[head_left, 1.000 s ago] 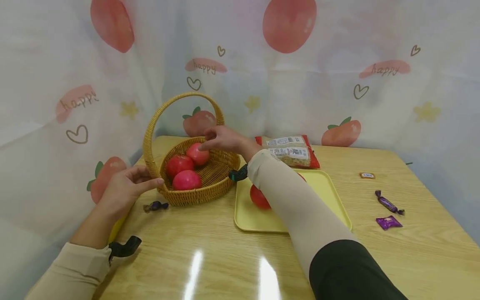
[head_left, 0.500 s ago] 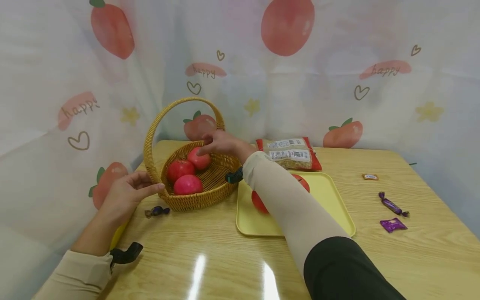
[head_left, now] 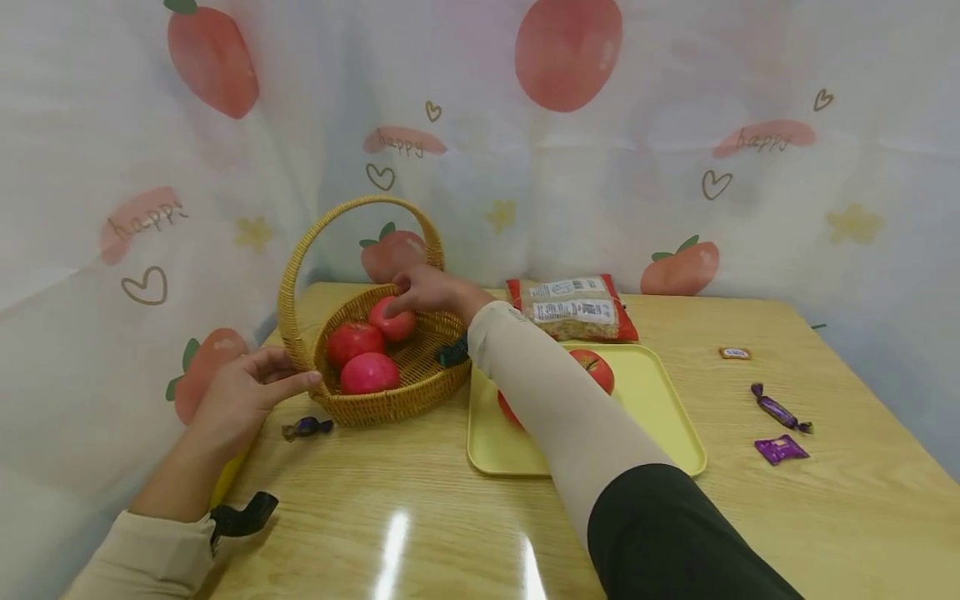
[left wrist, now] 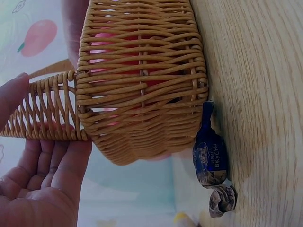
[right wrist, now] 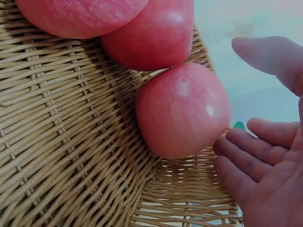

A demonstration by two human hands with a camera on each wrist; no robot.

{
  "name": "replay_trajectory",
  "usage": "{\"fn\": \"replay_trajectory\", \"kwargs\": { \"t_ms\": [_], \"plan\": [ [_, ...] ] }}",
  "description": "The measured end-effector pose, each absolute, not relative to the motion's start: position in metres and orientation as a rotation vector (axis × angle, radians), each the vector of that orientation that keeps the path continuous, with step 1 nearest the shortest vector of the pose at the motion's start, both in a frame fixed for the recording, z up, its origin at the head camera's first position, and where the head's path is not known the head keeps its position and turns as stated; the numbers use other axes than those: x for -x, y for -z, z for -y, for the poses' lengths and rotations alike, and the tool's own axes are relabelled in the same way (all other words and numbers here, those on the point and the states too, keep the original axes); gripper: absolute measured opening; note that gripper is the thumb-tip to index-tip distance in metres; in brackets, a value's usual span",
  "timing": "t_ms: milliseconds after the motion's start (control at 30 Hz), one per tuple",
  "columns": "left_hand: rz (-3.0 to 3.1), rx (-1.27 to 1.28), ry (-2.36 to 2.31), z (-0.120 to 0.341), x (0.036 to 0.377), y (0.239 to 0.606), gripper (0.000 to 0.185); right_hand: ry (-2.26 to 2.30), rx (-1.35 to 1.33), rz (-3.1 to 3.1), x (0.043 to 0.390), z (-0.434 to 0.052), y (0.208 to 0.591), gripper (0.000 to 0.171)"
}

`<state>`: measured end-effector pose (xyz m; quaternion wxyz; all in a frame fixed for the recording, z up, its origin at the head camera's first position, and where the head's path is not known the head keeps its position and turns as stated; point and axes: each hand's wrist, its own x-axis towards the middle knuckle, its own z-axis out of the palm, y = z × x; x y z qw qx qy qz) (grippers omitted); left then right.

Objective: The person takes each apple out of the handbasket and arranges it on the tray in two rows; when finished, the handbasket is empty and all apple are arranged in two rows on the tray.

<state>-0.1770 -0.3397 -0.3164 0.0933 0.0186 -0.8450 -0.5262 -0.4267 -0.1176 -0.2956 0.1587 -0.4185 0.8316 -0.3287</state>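
A wicker basket (head_left: 405, 406) with a tall arched handle stands at the back left, holding three red-pink apples. My left hand (head_left: 243, 400) grips the lower end of the handle (left wrist: 49, 106), thumb on one side and fingers on the other. Inside the rim, my right hand (head_left: 427, 292) is beside the rearmost apple (right wrist: 182, 111), its fingers relaxed and the thumb spread apart. Against that apple lies a second apple (right wrist: 156, 35); the brightest pink apple (head_left: 370, 373) sits nearest the front.
Right of the basket, a yellow tray (head_left: 660, 417) bears two apples, partly covered by my right sleeve (head_left: 540, 375). A red-edged food packet (head_left: 573, 308) lies behind it. One wrapped candy (left wrist: 210, 158) lies by the basket's base; several others, including a purple candy (head_left: 782, 449), lie at right.
My right hand has shifted slightly left, deeper over the basket. The left hand keeps its place on the handle, and the three apples lie as before. The head view has tilted a little.
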Motion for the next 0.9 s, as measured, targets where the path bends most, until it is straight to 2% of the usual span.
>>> {"fn": "replay_trajectory", "kwargs": {
  "t_ms": [200, 367, 533, 700, 900],
  "plan": [
    [2.525, -0.063, 1.508, 0.345, 0.172, 0.314, 0.043, 0.862, 1.217, -2.405, 0.426, 0.130, 0.292, 0.056],
    [2.528, -0.079, 1.490, 0.346, 0.169, 0.313, 0.045, 0.843, 1.227, -2.378, 0.426, 0.137, 0.291, 0.043],
    [2.521, -0.069, 1.490, 0.346, 0.170, 0.311, 0.043, 0.800, 1.203, -2.400, 0.429, 0.141, 0.290, 0.056],
    [2.528, -0.068, 1.517, 0.346, 0.174, 0.312, 0.047, 0.771, 1.225, -2.378, 0.431, 0.143, 0.294, 0.034],
    [2.582, -0.106, 1.518, 0.346, 0.178, 0.315, 0.056, 0.699, 1.222, -2.400, 0.435, 0.142, 0.304, 0.025]
  ]
}}
